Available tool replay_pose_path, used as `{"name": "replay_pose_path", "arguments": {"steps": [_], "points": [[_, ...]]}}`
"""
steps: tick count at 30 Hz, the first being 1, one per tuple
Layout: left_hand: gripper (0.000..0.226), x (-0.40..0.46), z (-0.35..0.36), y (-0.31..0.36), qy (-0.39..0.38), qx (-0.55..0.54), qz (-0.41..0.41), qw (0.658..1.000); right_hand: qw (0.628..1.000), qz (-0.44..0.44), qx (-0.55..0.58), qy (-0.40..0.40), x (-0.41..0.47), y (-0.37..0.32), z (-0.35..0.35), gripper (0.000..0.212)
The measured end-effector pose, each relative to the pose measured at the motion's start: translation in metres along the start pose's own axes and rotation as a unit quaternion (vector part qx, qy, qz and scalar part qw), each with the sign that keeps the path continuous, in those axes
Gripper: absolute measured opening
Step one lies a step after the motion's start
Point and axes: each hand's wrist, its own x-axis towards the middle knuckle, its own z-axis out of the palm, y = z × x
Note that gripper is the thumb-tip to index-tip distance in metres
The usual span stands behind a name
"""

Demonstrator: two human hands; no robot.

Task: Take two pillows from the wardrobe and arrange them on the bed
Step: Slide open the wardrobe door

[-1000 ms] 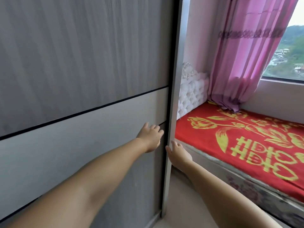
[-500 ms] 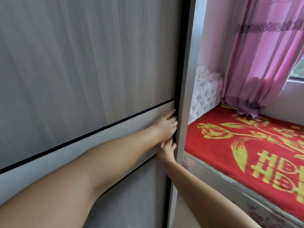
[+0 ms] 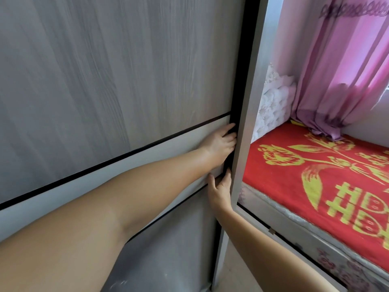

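A grey wood-grain sliding wardrobe door fills the left of the view, with a pale band across its middle. My left hand lies on that band, its fingertips hooked round the door's right edge into a dark gap. Just below, my right hand also curls its fingers into that gap, beside the silver wardrobe frame. The bed, under a red cover with a yellow pattern, lies to the right. No pillows are visible; the wardrobe's inside is hidden.
A white tufted headboard stands behind the frame at the head of the bed. Pink curtains hang over the bed's far corner. A strip of pale floor runs between the wardrobe and the bed base.
Both hands moved from in front of the door to its right edge and now hook fingers into the gap. A dark slit has widened between door and frame. My view shifted closer.
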Motion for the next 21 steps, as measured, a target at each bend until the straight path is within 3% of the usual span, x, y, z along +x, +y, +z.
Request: {"name": "replay_pose_path", "arguments": {"steps": [6,21], "points": [[0.047,-0.023,-0.005,0.004,0.013,0.038,0.005,0.999,0.998,0.048,-0.020,-0.024,-0.006,0.003,0.000,0.072],[0.030,-0.192,0.002,0.025,-0.025,-0.024,-0.091,0.995,0.984,0.013,-0.122,-0.130,-0.134,-0.027,0.049,0.046]]}}
